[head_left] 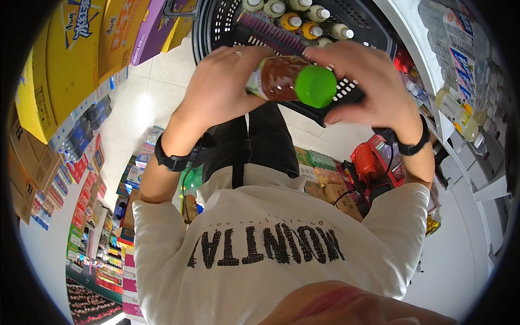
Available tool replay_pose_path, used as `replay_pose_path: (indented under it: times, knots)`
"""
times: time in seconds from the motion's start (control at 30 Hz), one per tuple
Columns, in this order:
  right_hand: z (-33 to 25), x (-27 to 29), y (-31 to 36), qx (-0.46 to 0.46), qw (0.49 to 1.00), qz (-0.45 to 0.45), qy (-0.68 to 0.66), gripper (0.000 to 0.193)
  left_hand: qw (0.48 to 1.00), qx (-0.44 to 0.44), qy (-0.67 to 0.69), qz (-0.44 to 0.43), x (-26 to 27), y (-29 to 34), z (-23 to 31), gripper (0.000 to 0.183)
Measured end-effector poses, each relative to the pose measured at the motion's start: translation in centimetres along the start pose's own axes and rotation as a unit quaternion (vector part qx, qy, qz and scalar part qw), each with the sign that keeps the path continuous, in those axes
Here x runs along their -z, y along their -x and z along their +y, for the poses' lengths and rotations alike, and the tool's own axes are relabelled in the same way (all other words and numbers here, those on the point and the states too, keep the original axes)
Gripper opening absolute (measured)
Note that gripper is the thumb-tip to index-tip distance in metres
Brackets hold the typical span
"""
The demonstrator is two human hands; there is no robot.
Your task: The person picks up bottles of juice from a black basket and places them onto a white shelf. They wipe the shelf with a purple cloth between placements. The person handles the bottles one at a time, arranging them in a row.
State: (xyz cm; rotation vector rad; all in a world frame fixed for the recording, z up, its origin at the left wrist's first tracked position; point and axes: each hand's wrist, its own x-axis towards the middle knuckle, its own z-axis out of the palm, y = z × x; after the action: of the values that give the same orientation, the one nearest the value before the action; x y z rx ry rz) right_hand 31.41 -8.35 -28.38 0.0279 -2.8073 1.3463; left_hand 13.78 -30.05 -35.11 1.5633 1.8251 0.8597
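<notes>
A bottle of reddish-brown drink (281,78) with a bright green cap lies tilted between my two hands, its cap toward the right. My left hand (225,81) is closed around the label end of the bottle. Beside the cap, my right hand (363,81) is curved with thumb and fingers spread apart; its fingertips come close to the bottle, and whether they touch it I cannot tell. Below the bottle is a black perforated basket (216,32). Several bottles (311,30) with white or yellow caps stand at its far side.
Yellow cartons (65,70) are stacked at the left. A white shelf (420,59) with clear-wrapped bottles runs along the right. Boxed goods, a red bag (365,160) and a black cable (346,196) are on the floor side below. Pale floor tiles (162,81) show at left.
</notes>
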Motion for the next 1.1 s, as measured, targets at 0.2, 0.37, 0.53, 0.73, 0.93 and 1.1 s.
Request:
replay_pose_path:
  times: [0.2, 0.37, 0.53, 0.73, 0.93, 1.1]
  knots:
    - [-2.2, -2.1, -1.3, 0.052, 0.979, 0.018, 0.196, 0.048, 1.0, -0.016, 0.02, 0.006, -0.8, -0.3, 0.0, 0.064]
    - [2.0, -4.2, -3.3, -0.004, 0.974, 0.076, 0.215, 0.042, 0.997, 0.015, 0.04, 0.069, 0.9, 0.4, -0.9, 0.06]
    - [10.4, -9.5, -5.5, -0.136, 0.968, -0.018, 0.211, 0.043, 0.989, 0.07, 0.05, 0.12, 2.1, 2.9, -2.4, 0.053]
    - [19.5, -17.0, -5.8, -0.123, 0.954, -0.114, 0.249, 0.049, 0.985, 0.105, 0.048, 0.129, 3.0, 4.2, -3.5, 0.048]
    - [22.5, -20.9, -6.1, -0.207, 0.925, -0.111, 0.299, 0.049, 0.985, 0.108, 0.044, 0.125, 3.9, 4.6, -3.8, 0.044]
    - [24.7, -21.4, -5.8, -0.2, 0.927, -0.076, 0.308, 0.035, 0.983, 0.093, 0.054, 0.15, 4.7, 4.7, -3.7, 0.036]
